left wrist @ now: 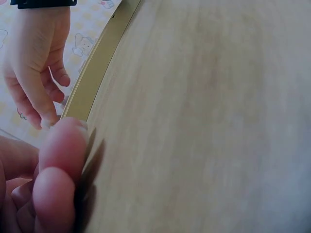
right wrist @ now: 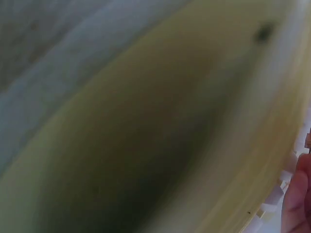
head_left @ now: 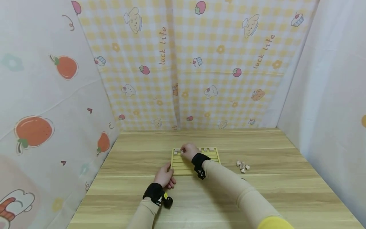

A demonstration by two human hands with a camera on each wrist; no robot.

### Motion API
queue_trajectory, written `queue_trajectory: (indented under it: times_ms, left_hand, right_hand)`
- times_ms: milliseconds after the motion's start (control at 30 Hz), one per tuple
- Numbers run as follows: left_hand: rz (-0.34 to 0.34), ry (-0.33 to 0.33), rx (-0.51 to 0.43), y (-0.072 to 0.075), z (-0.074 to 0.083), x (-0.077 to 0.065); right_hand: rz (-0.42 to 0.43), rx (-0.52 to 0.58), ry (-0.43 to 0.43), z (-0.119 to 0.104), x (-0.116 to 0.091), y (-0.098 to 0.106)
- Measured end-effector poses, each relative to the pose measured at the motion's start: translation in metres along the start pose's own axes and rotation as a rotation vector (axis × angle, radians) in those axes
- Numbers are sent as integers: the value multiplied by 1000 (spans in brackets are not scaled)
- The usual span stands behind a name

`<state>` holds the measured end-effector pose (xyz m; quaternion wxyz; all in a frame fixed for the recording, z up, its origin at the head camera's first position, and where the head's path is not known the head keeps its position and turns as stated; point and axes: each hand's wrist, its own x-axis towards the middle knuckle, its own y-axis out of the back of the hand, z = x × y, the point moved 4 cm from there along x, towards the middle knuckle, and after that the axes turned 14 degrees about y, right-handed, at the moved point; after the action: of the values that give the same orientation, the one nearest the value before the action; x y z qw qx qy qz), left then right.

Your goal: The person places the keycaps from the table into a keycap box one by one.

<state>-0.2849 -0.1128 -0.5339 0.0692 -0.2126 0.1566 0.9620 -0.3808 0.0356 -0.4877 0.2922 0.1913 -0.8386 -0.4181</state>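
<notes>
A shallow yellow slotted board (head_left: 183, 174) lies on the table, small pale tiles (head_left: 205, 149) standing along its back row. My left hand (head_left: 164, 177) grips the board's front left corner, thumb at the side edge. Over the board's back left part, my right hand (head_left: 188, 152) pinches a small pale tile (head_left: 181, 152) at the second row, next to another tile (head_left: 175, 153). In the left wrist view the left fingertips (left wrist: 60, 150) touch the board's rim (left wrist: 97, 68). The right wrist view is mostly blurred; a finger (right wrist: 295, 201) shows beside white tiles (right wrist: 273, 196). Markings on the tiles are too small to read.
Several loose tiles (head_left: 242, 166) lie in a small cluster on the wooden table (head_left: 266, 190), right of the board. Patterned cloth (head_left: 200, 95) hangs behind the table, with more cloth at both sides. My right forearm crosses the board's front right part.
</notes>
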Motion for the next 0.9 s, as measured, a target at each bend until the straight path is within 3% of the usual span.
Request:
queue_trajectory:
  times_ms: [233,533,900]
  left_hand:
    - [-4,-4,6,-1,1,-2]
    - [5,-6,4,0,2,-1]
    - [15,3,15,0,2,-1]
  right_hand:
    - [-32,-175,-70,1,1,-6]
    - [-58,-207,-73,2,3,-7]
    - [-25,-205,-89,4,3,-10]
